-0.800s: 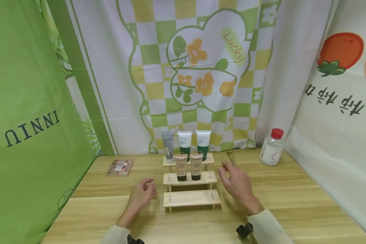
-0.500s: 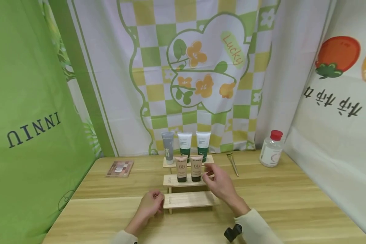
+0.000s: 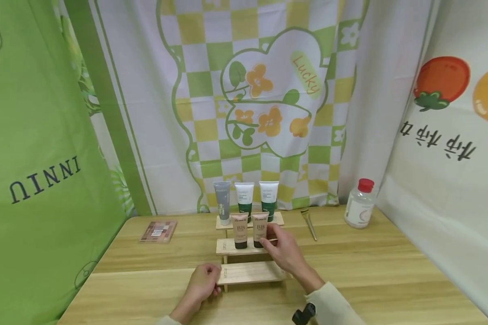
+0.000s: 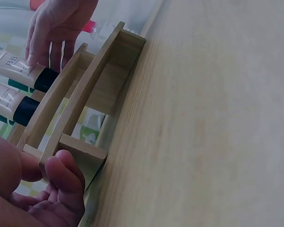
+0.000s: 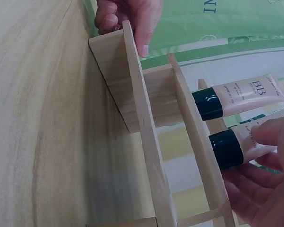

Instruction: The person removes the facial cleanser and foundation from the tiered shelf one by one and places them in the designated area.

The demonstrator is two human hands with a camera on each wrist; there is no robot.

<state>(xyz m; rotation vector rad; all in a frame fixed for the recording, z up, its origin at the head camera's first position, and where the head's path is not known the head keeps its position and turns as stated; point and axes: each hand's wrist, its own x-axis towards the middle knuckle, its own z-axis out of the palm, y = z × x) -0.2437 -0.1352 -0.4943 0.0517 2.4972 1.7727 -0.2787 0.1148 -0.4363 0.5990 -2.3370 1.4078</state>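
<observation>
A three-step wooden display stand (image 3: pixel 254 272) stands on the table. My left hand (image 3: pixel 203 282) pinches the left end of its lowest step, thumb and finger on the board's edge in the left wrist view. Two beige BB cream tubes stand cap down on the middle step. Around the right BB cream tube (image 3: pixel 260 229) my right hand (image 3: pixel 289 253) has its thumb in front and its fingers behind. The left BB cream tube (image 3: pixel 240 230) stands untouched beside it. On the top step are a grey tube (image 3: pixel 222 202) and two white-and-green tubes (image 3: pixel 269 197).
To the left lies an eyeshadow palette (image 3: pixel 158 231) flat on the table (image 3: pixel 370 275). A makeup brush (image 3: pixel 309 225) lies right of the stand, and farther right stands a clear bottle (image 3: pixel 359 207) with a red cap. Patterned curtains (image 3: pixel 268 167) close off the back and sides.
My right hand has moved left from near the brush to the right BB cream tube and taken hold of it. My left hand has moved right onto the lowest step's end.
</observation>
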